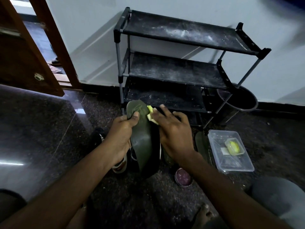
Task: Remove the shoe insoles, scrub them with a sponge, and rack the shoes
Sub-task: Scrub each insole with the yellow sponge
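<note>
A dark green insole (pixel 142 139) stands tilted in front of me, toe end up. My left hand (pixel 121 136) grips its left edge, thumb on the face. My right hand (pixel 173 129) presses a yellow sponge (pixel 151 114) against the insole's upper right edge; most of the sponge is hidden under the fingers. A second green insole (pixel 200 142) lies on the floor to the right. Black shoes with white markings (pixel 99 138) sit on the floor behind and beneath the held insole, partly hidden.
A dusty black three-shelf shoe rack (pixel 173 70) stands against the wall ahead. A clear plastic box (pixel 231 151) with a small yellow-green tub (pixel 234 146) sits at right, a round purple lid (pixel 182 176) near my right wrist, a dark bucket (pixel 239 100) behind the rack, a wooden door (pixel 24 52) at left.
</note>
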